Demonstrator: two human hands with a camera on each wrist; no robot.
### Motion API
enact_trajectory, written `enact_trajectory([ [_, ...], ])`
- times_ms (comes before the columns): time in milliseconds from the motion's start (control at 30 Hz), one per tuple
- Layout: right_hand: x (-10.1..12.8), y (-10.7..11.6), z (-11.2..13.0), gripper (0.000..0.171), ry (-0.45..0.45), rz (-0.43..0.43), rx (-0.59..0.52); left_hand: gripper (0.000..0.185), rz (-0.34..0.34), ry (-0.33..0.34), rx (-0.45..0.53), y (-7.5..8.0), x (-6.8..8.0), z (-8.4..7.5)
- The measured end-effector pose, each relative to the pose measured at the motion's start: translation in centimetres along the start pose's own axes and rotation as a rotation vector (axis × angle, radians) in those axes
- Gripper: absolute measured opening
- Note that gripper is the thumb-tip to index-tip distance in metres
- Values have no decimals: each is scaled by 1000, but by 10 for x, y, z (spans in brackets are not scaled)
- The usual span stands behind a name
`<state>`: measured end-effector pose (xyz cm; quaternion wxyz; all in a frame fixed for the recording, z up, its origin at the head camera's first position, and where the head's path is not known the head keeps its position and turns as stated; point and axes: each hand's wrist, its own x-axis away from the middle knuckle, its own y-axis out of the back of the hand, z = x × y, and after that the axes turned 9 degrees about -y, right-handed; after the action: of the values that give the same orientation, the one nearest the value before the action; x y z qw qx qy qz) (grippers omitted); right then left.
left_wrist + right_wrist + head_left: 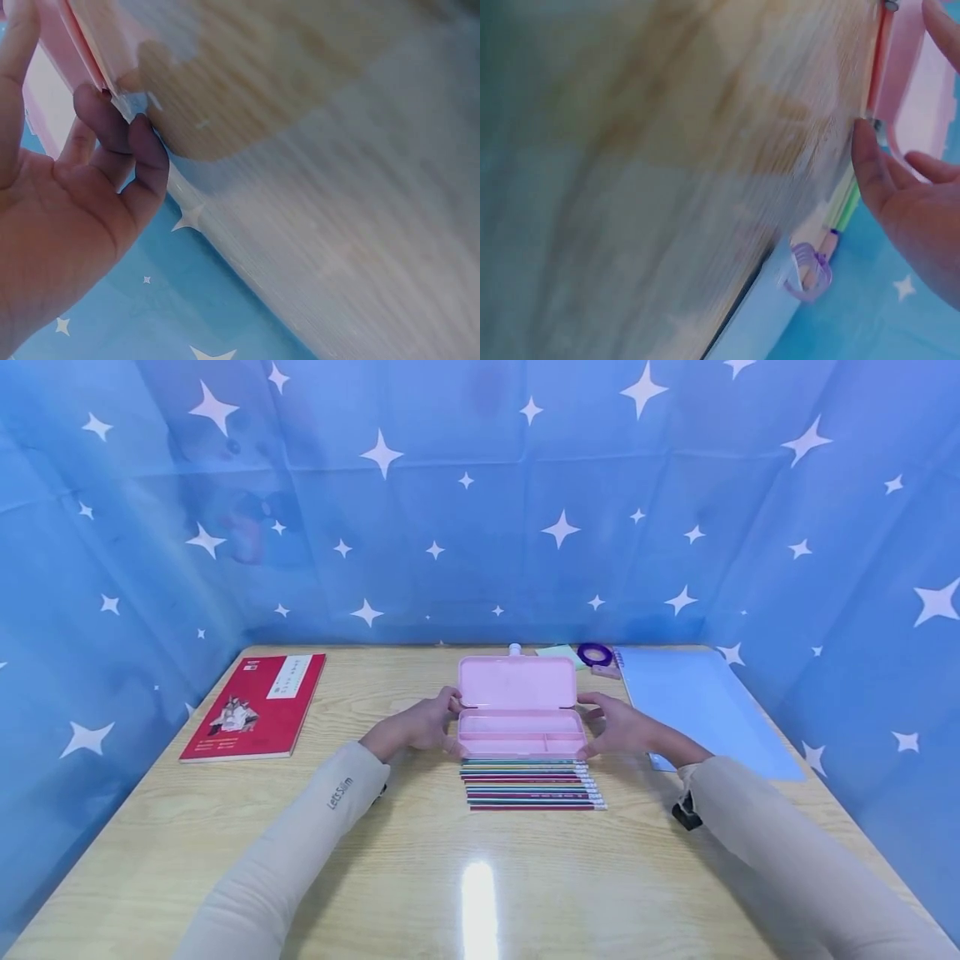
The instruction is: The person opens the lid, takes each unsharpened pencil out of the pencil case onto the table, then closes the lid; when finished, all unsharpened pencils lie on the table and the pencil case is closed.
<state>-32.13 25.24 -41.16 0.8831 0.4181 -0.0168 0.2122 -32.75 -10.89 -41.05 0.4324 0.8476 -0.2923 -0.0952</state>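
A row of coloured pencils (534, 784) is laid on the wooden worktop (480, 877), just in front of an open pink pencil case (521, 714). The case is held at its ends: the left hand (417, 727) and right hand (624, 729) each keep a grip curled round it. Farther back, a red book (256, 706), a blue folder (697, 702) and purple tape (595, 654) are seen.
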Motion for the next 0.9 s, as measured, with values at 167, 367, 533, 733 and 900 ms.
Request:
enact_trajectory([
  [167,-6,-1,2,112,-8,33,-40,109,2,-3,33,1,1,0],
  [367,-9,0,0,111,-12,66,-87,112,-5,2,29,1,2,0],
  [533,-11,0,-2,112,-22,91,-121,115,-8,3,-1,1,0,0],
  [733,-11,1,-3,114,8,96,-144,118,2,-1,-10,3,-1,0],
  [900,-11,0,-4,115,16,100,-158,119,2,6,2,3,-1,0],
])
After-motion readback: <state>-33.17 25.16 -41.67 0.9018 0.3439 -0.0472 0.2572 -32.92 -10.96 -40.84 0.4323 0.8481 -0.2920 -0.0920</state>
